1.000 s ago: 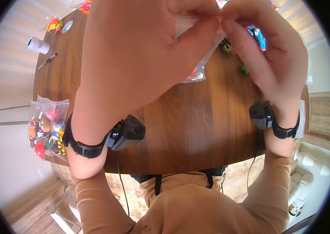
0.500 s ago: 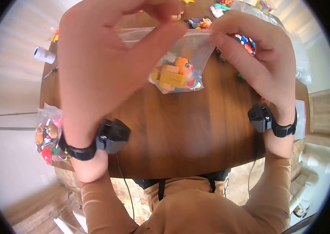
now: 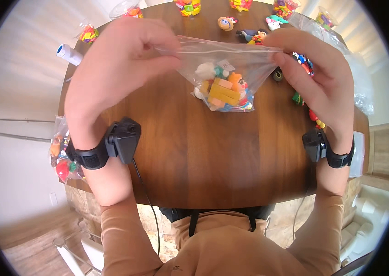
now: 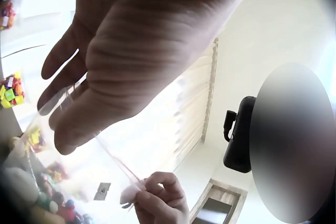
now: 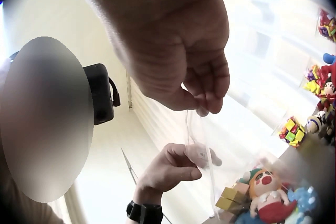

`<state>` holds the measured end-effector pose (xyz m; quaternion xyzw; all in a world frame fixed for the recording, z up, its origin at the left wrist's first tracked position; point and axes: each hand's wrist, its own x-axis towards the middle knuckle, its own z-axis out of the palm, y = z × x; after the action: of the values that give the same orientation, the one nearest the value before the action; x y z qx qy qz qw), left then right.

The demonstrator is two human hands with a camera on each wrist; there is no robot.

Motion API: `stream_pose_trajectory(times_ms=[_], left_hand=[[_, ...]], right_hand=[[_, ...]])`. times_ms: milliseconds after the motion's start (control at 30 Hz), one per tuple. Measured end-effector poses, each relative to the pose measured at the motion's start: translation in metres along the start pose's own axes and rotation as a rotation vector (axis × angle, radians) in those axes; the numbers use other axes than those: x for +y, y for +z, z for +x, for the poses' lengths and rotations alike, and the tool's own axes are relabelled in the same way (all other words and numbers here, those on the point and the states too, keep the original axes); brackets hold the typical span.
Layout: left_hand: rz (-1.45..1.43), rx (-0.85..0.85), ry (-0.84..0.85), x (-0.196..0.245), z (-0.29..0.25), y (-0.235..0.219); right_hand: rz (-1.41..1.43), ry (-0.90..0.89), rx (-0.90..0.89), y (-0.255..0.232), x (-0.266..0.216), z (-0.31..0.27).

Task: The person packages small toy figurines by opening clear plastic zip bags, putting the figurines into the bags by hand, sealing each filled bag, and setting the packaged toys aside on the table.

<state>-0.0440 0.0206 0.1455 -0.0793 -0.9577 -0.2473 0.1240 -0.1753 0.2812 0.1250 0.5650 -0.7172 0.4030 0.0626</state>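
Note:
A clear zip bag (image 3: 249, 60) hangs between my hands above the table, its top edge drawn out sideways. Inside show a yellow block (image 3: 224, 94), pale blocks and an orange-haired toy figure (image 5: 265, 187). At the bag's upper left corner, my left hand (image 3: 118, 69) holds the film between thumb and fingers. My right hand (image 3: 321, 69) pinches the upper right corner with thumb and forefinger; the left wrist view shows this pinch from the far side.
Another bag of toys (image 3: 61, 158) lies at the table's left edge, below a white bottle (image 3: 69, 54). Tubs of colourful pieces (image 3: 187, 7) line the back. Several figures, one in dark blue (image 3: 249, 36), stand behind the bag. Crumpled clear plastic (image 3: 360, 85) lies at right.
My hands were together at the bag's top; the left has since moved left, stretching the top edge wide. The bag's contents have come into view between them.

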Motion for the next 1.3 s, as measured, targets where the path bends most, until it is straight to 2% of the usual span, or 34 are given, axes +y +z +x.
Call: stream_pose_trajectory(times_ms=[33, 100, 133, 200, 300, 400, 600, 700, 933, 1000, 1100, 1300], left_hand=[[-0.002, 0.0, 0.002, 0.001, 0.0, 0.0], [-0.029, 0.017, -0.112, 0.01, -0.001, -0.002], [-0.031, 0.017, -0.108, 0.015, -0.001, -0.002], [0.073, 0.025, 0.071, 0.027, 0.002, 0.001], [0.134, 0.044, 0.155, 0.04, 0.001, 0.001], [0.169, 0.061, 0.138, 0.045, -0.003, -0.001], [0.019, 0.041, 0.029, 0.037, -0.005, -0.006], [0.084, 0.037, 0.128, 0.038, -0.005, -0.009], [0.074, 0.056, 0.128, 0.041, -0.005, -0.009], [0.012, 0.084, 0.13, 0.04, -0.006, -0.011], [0.022, 0.073, 0.145, 0.039, -0.005, -0.012], [0.09, 0.065, 0.13, 0.039, -0.003, -0.011]], right_hand=[[-0.003, 0.002, 0.0, -0.001, 0.0, 0.002], [-0.062, -0.165, -0.098, -0.001, -0.001, 0.006], [-0.065, -0.163, -0.097, -0.001, -0.003, 0.005], [-0.095, -0.1, -0.239, -0.002, -0.006, 0.002], [-0.071, -0.166, -0.26, -0.001, -0.005, 0.001], [-0.183, -0.122, -0.292, -0.014, -0.006, 0.002], [-0.257, -0.176, -0.247, -0.031, -0.005, -0.001], [-0.319, -0.252, -0.163, -0.03, -0.006, -0.002], [-0.393, -0.26, -0.178, -0.034, -0.018, -0.003], [-0.35, -0.27, -0.132, -0.038, -0.02, -0.003], [-0.319, -0.173, -0.146, -0.041, -0.02, -0.001], [-0.393, -0.169, -0.219, -0.043, -0.018, -0.001]])
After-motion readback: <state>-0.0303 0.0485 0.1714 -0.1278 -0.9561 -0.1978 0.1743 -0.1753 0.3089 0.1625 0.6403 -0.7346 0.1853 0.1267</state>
